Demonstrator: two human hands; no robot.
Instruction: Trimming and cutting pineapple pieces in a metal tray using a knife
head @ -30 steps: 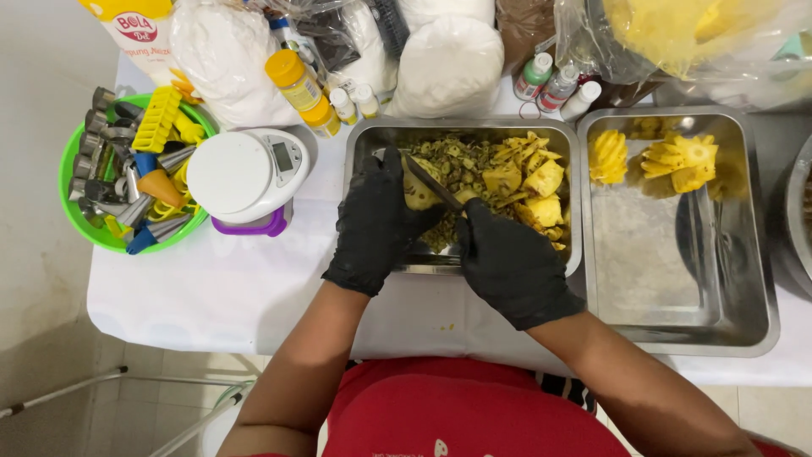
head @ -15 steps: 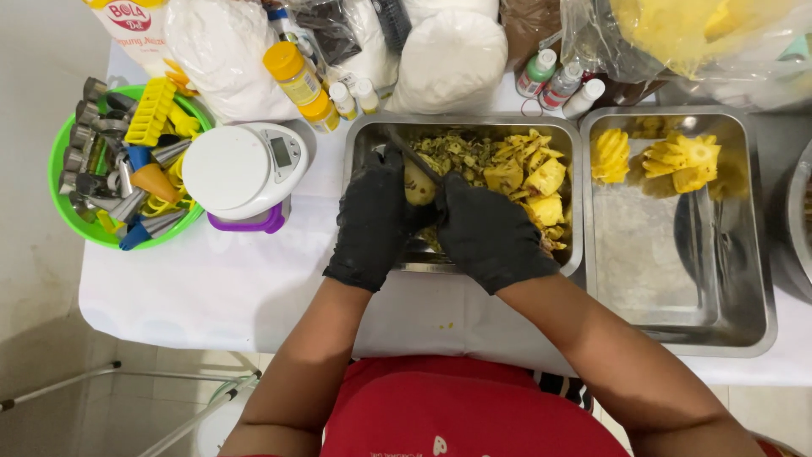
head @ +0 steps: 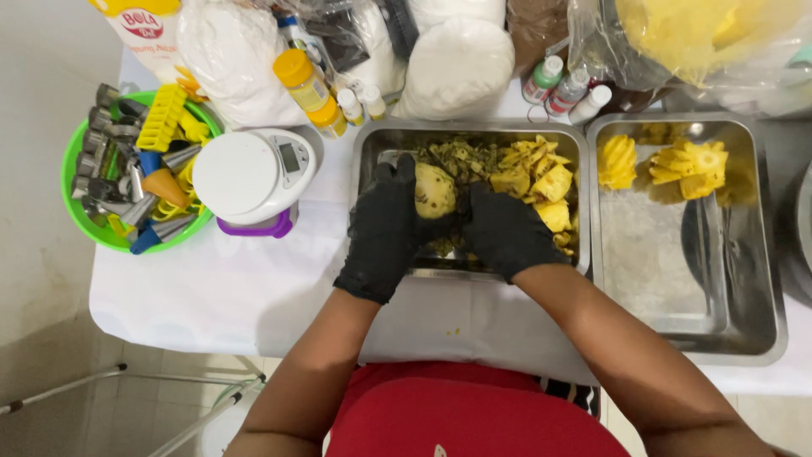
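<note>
Head view: left hand (head: 385, 228) and right hand (head: 505, 230) grip pineapple (head: 435, 189), seemingly; yellow-capped bottle (head: 309, 91) behind.

A partly peeled pineapple (head: 435, 189), pale yellow with brownish-green eyes showing, sits in the steel tray (head: 372, 144) toward its left wall, just left of the heaped peel and yellow chunks (head: 533, 173) filling the tray's right half.

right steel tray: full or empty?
Mostly empty: the right steel tray holds only a few yellow pineapple pieces at its far end; the rest is bare metal.
</note>
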